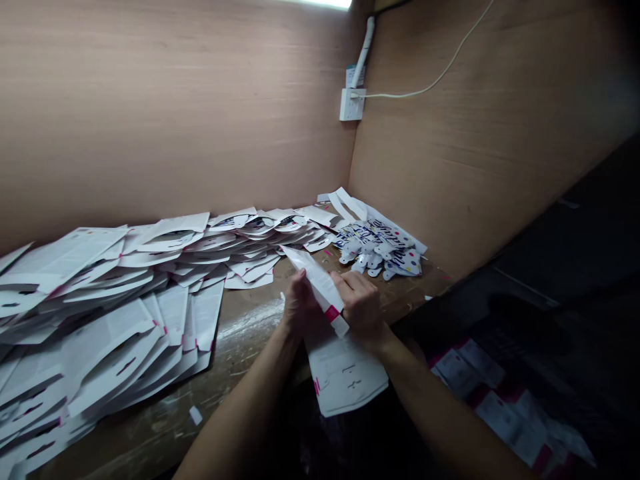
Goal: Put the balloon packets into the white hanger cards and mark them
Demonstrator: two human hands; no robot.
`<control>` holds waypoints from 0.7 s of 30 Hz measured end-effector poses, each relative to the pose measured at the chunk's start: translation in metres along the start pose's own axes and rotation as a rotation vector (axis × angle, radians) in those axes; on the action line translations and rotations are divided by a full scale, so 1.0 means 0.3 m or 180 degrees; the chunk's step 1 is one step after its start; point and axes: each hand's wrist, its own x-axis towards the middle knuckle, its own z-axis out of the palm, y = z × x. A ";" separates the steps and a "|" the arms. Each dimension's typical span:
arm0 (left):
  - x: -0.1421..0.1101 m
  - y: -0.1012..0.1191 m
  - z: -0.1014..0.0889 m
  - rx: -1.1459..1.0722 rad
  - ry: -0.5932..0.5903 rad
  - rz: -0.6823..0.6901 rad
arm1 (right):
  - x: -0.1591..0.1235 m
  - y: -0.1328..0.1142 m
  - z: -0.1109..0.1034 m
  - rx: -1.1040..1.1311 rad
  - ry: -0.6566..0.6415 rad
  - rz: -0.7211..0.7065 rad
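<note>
My left hand (300, 305) and my right hand (361, 305) both grip a long white printed card (314, 281) with a pink band near its lower end. The card stands tilted between my palms, and my fingers hide part of it. Just below my hands lies a flat die-cut white card (347, 379) with slots. To the left, a large overlapping pile of similar cards (85, 313) spreads along the wooden tabletop (245, 333). Beyond my hands lies a heap of white cards printed with coloured dots and dark blue lettering (380, 247).
Wood-panel walls (170, 107) meet in the far corner, where a wall socket (351, 105) holds a white cable (415, 83). The table's right edge drops to a dark area holding loose pink-and-white cards (493, 400). A small paper scrap (195, 415) lies near the front.
</note>
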 end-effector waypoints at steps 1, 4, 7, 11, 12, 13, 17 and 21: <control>0.000 -0.001 0.000 0.0041 0.0063 -0.0102 | -0.003 0.003 0.006 0.0056 0.0001 0.0004; -0.002 0.014 -0.007 0.0121 0.0181 -0.0350 | 0.011 0.082 0.011 0.0673 -0.0193 -0.0346; 0.000 0.040 -0.017 -0.0081 0.0178 -0.0183 | 0.064 0.284 -0.025 0.0999 -0.0211 -0.0022; 0.005 0.058 -0.019 -0.0362 0.0081 -0.0240 | 0.162 0.590 -0.083 0.0141 -0.0504 0.1028; 0.006 0.059 -0.020 -0.0379 0.0026 -0.0276 | 0.180 0.644 -0.087 0.0062 -0.0664 0.1046; 0.007 0.059 -0.021 -0.0383 -0.0035 -0.0299 | 0.194 0.685 -0.085 0.0053 -0.0807 0.1014; 0.009 0.068 -0.029 -0.0355 -0.0245 -0.0364 | 0.211 0.750 -0.067 0.0020 -0.1005 0.1012; 0.003 0.091 -0.032 -0.0364 -0.0316 -0.0274 | 0.186 0.696 -0.103 -0.0095 -0.0777 0.1132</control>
